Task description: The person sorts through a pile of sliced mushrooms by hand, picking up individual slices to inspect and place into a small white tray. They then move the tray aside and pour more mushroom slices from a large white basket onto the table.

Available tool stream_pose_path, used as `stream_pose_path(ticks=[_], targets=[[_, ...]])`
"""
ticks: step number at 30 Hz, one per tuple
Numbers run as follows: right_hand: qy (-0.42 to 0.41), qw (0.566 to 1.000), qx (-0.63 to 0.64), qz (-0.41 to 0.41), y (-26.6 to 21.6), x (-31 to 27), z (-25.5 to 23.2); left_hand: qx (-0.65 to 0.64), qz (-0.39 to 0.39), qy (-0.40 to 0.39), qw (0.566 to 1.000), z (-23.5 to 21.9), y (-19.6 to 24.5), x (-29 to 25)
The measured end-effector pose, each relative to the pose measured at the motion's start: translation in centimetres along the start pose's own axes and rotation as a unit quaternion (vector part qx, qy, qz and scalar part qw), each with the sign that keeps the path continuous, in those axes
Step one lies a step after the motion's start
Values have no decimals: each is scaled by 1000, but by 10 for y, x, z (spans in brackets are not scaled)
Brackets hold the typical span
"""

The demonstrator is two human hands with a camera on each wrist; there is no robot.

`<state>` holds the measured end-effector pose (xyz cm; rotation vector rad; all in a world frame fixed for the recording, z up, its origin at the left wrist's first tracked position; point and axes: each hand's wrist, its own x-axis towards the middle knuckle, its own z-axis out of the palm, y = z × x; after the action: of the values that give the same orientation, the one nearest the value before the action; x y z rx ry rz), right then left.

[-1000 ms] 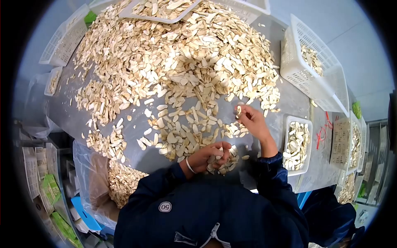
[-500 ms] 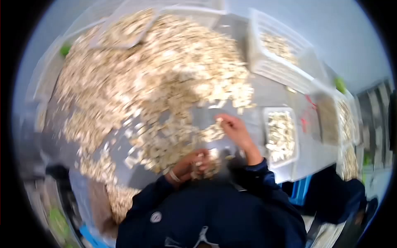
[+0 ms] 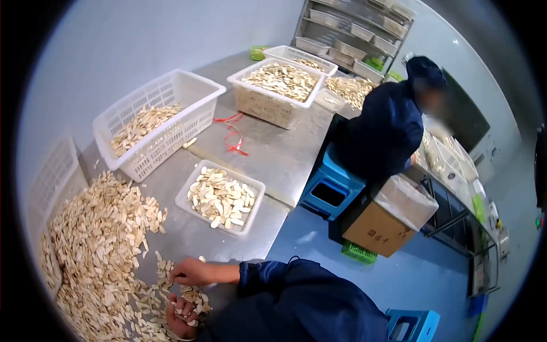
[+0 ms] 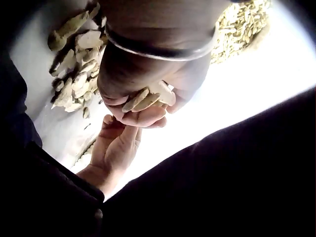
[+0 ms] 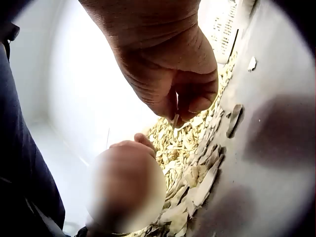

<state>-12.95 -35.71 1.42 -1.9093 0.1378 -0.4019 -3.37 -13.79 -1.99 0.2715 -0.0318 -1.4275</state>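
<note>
Two hands work at the near edge of a steel table (image 3: 273, 154) covered on its left with a large loose heap of pale dried slices (image 3: 97, 251). Left hand (image 3: 181, 316), lowest in the head view, is curled around a small bundle of slices; the left wrist view shows at least three of them (image 4: 148, 98) lying in its cupped fingers, with a thin bangle (image 4: 158, 49) on the wrist. Right hand (image 3: 191, 272) reaches just above it, fingertips down among the scattered slices. Only the right wrist view shows its grasp: thumb and forefinger pinch one thin slice (image 5: 175, 118) above the heap.

Containers counted in the head view: one small white tray (image 3: 250, 191) just beyond the hands, holding a single shallow layer of slices; three white slotted baskets further off, the nearest one (image 3: 171, 91) about a quarter full, the middle one (image 3: 256, 105) heaped, and the farthest (image 3: 285, 52) with little showing. Red string (image 3: 232, 137) lies on the table between tray and baskets.

Second person (image 3: 387, 125) in dark blue bends over another table to the right. Below them stand one blue stool (image 3: 330, 191), one cardboard box (image 3: 379, 231) lined with plastic, and a green crate (image 3: 359, 252).
</note>
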Motion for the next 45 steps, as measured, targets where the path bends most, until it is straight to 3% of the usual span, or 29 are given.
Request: stream_pose_path(ticks=[2, 5, 9, 12, 15, 18, 21, 25, 29, 33, 36, 37, 38, 39, 40, 41, 42, 43, 45], targets=[[1, 1000, -20, -8, 7, -5, 3, 15, -31, -44, 998, 55, -9, 4], [-10, 1000, -22, 15, -7, -17, -4, 53, -5, 54, 997, 59, -18, 0], [52, 998, -19, -14, 0, -28, -7, 72, -13, 123, 990, 48, -28, 0], [94, 994, -31, -35, 4, -36, -12, 57, -16, 91, 994, 56, -35, 4], [111, 992, -37, -45, 9, -41, -14, -22, -80, -54, 995, 40, -34, 12], [96, 994, -38, -27, 8, -45, -19, -75, -109, -85, 988, 16, -31, 17], [90, 995, -44, 14, 0, -47, -23, 18, -8, 61, 998, -1, -31, 12], [95, 995, -33, 19, -6, -44, -23, 35, 10, 87, 996, 6, -32, 10], [99, 995, 12, 18, -6, -40, -21, 16, 2, 61, 998, -2, -26, 10], [28, 999, 43, 14, -18, -37, -22, -26, 7, 55, 998, 8, -26, 11], [-36, 998, 47, 37, -28, -33, -22, -26, 37, 123, 991, 24, -30, 12], [-69, 995, 47, 59, -24, -32, -18, 59, 54, 130, 988, 29, -28, 12], [-60, 997, 39, 32, -25, -32, -14, 45, 73, 96, 992, 21, -28, 9], [-99, 993, 40, 56, -30, -28, -14, 218, 93, 155, 959, 17, -26, 11], [-118, 990, 33, 68, -39, -26, -15, 121, 93, 157, 976, 16, -26, 4], [-112, 991, 49, 60, -37, -27, -9, 278, 117, 161, 940, 23, -28, 0], [-123, 989, 53, 63, -37, -27, -7, 426, 141, 176, 876, 30, -29, -3], [-155, 982, 47, 100, -39, -26, -7, 164, 130, 186, 960, 32, -31, -1], [-176, 975, 59, 121, -43, -23, -5, 134, 124, 177, 967, 33, -27, -1]])
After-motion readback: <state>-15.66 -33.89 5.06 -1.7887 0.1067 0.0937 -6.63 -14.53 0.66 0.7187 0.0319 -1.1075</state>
